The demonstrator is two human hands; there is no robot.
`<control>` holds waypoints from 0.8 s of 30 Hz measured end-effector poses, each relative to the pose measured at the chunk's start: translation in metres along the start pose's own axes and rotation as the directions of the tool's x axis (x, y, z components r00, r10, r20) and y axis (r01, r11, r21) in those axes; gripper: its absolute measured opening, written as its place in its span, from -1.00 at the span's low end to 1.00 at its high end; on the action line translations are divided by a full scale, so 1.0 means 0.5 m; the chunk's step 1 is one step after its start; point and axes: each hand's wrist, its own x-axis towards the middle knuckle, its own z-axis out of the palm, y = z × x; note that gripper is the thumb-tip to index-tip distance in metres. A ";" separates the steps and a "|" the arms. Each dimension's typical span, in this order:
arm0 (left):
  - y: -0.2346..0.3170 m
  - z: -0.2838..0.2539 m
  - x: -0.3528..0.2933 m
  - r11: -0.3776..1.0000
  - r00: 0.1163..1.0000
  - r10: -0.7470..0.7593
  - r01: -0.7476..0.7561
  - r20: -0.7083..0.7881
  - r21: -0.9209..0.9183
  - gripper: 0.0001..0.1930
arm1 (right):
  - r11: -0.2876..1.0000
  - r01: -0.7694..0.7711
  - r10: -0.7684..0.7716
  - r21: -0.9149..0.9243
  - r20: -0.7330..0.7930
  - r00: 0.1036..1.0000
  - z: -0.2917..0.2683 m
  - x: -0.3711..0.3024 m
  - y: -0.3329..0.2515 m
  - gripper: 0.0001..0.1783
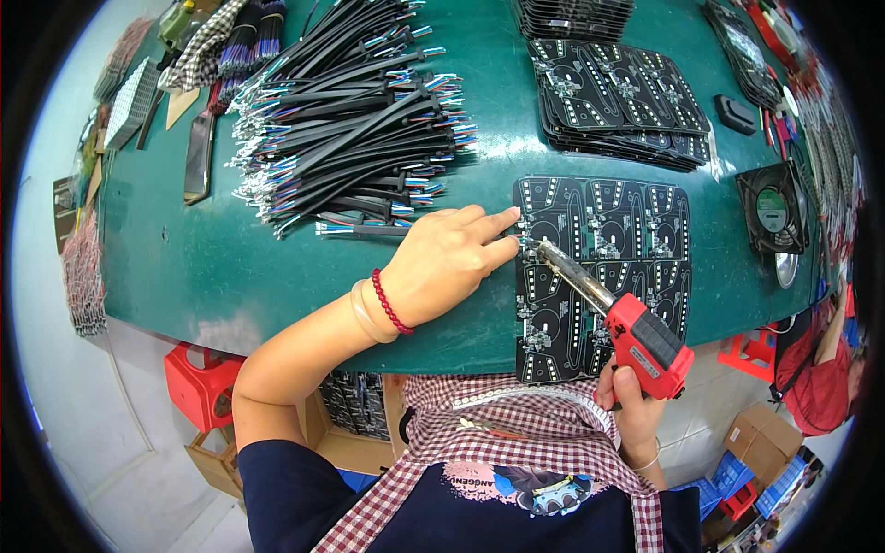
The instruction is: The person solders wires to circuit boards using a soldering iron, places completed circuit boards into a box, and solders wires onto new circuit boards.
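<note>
My right hand [631,405] grips the handle of a red soldering gun [645,346]. Its metal tip reaches the left edge of a black circuit board panel [604,276], at the upper-left board. There my left hand [452,253] is closed, thumb side toward the tip, fingertips at the panel's edge. A black cable [369,229] with coloured wire ends runs under this hand, and its thin wires show at the fingertips beside the tip. The palm hides the middle of the cable. The panel lies flat on the green table [277,286], near its front edge.
A large pile of black cables [350,120] lies beyond my left hand. Stacked circuit board panels [618,92] stand behind the panel. To the right are a black fan [772,207] and a small black object [735,114]. A phone [198,155] lies at the left.
</note>
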 end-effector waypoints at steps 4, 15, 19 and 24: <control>0.000 0.000 -0.001 1.000 1.000 0.007 -0.007 0.001 0.010 -0.74 | 0.999 0.017 -0.016 0.035 -0.014 1.000 -0.013 0.006 -0.006 -0.55; 0.002 0.001 -0.004 0.999 1.000 0.002 -0.003 0.009 0.036 -0.76 | 0.999 0.047 -0.048 0.017 0.046 0.998 -0.022 0.023 -0.025 -0.61; 0.006 0.000 -0.004 0.999 1.000 -0.010 0.010 0.019 0.042 -0.76 | 1.000 0.014 -0.014 0.000 0.065 0.998 -0.022 0.028 -0.028 -0.62; 0.012 0.002 -0.006 0.998 0.999 -0.029 0.028 0.018 0.049 -0.78 | 0.998 -0.056 0.056 0.002 0.004 0.998 -0.016 0.034 -0.050 -0.65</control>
